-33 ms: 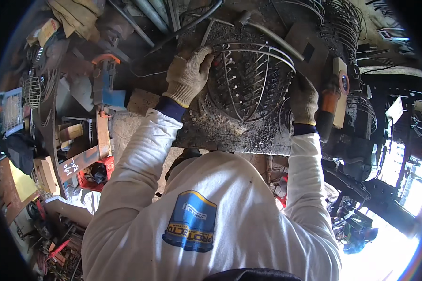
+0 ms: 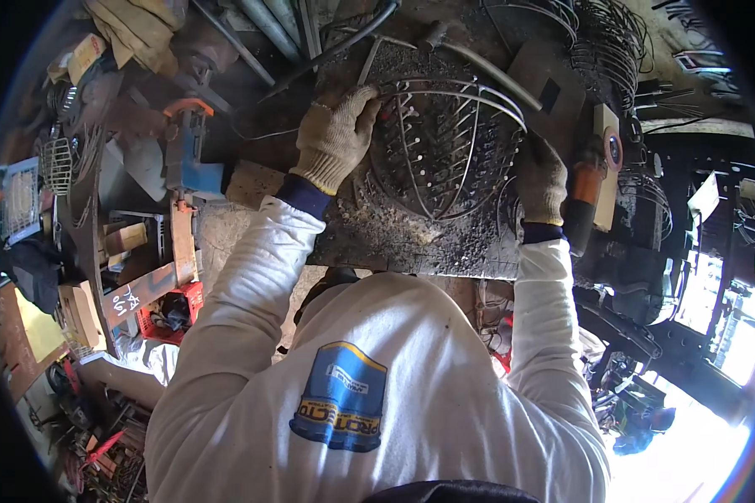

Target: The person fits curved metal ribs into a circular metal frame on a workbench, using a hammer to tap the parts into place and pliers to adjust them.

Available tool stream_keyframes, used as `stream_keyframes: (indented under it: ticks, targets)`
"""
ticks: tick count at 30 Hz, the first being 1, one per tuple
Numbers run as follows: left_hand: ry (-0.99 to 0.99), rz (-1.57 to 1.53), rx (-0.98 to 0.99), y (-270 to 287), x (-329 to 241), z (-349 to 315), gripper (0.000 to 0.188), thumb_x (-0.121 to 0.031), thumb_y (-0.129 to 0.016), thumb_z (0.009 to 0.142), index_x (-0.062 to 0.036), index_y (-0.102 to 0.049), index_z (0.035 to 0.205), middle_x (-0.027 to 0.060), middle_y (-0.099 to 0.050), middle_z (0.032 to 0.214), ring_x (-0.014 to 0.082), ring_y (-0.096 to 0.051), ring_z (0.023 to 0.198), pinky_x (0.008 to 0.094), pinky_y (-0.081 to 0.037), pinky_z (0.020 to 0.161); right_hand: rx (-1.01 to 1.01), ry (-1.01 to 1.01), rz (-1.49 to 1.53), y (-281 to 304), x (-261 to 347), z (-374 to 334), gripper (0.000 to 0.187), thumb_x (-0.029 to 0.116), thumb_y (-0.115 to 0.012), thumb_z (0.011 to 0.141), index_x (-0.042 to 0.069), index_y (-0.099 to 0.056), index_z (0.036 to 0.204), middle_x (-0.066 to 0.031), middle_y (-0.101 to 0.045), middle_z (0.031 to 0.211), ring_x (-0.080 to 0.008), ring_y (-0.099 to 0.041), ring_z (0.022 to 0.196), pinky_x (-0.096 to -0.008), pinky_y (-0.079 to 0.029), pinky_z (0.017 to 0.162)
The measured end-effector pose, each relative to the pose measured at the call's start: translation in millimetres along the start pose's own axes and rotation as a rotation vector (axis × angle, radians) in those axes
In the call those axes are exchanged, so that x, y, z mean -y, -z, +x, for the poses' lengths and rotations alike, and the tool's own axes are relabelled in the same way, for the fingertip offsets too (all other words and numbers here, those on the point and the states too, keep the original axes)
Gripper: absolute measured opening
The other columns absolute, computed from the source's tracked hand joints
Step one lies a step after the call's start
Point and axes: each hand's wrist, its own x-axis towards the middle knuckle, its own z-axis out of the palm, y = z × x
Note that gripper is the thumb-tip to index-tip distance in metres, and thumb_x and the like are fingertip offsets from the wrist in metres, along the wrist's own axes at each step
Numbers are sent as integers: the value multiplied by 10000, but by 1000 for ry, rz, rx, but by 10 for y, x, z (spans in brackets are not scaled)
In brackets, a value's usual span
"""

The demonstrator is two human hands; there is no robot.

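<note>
A dome-shaped wire frame of thin bent rods lies on a dark, grit-covered steel bench plate. My left hand, in a beige work glove, grips the frame's left rim. My right hand, in a darker glove, curls over the frame's right side. An orange-handled power tool stands just to the right of that hand, touching or nearly touching it. My white long sleeves run up from the lower edge to both hands.
A blue and orange clamp tool and a wooden block sit left of the plate. Yellow gloves and metal rods lie at the top. More wire frames hang top right. A red crate stands below left.
</note>
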Motion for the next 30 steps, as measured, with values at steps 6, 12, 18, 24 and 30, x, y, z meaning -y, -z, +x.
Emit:
stream_keyframes:
  ticks: [6,12,18,24,30]
  targets:
    - [4,-6,4,13,-18,8,135,-117,-742,915,-92,-728,1047,144,-754,960,375,-724,863,434,-576,728,20,-27,32,-27,-45,36,333,192,-617,1016,31,-705,1293,-115,-765,1172,-166,-701,1050,-312,-522,928]
    - [-33,-78,-54,31,-39,34,121,-197,-741,921,-160,-730,1035,119,-750,916,370,-719,837,441,-575,698,-22,46,188,-60,-117,21,297,146,-634,975,39,-735,1233,-182,-764,1104,-275,-721,1073,-376,-534,951]
    - [-32,-28,-46,0,-30,14,127,-143,-734,922,-96,-731,1040,146,-752,972,376,-719,892,440,-571,747,-64,105,-49,55,184,-44,311,179,-665,958,48,-740,1229,-179,-755,1098,-274,-723,1029,-377,-546,916]
    - [-37,-36,-24,-9,18,8,146,-127,-744,910,-103,-721,1053,135,-754,999,372,-720,898,438,-573,756,-130,2,63,-71,163,-194,440,230,-697,945,78,-658,1356,-177,-727,1206,-282,-717,1061,-402,-554,932]
    - [-23,-59,7,13,36,9,179,-112,-752,907,-106,-715,1082,119,-753,992,357,-724,886,423,-576,762,-391,59,25,-181,83,-811,558,229,-688,950,9,-544,1442,-189,-677,1285,-309,-685,1173,-397,-545,1000]
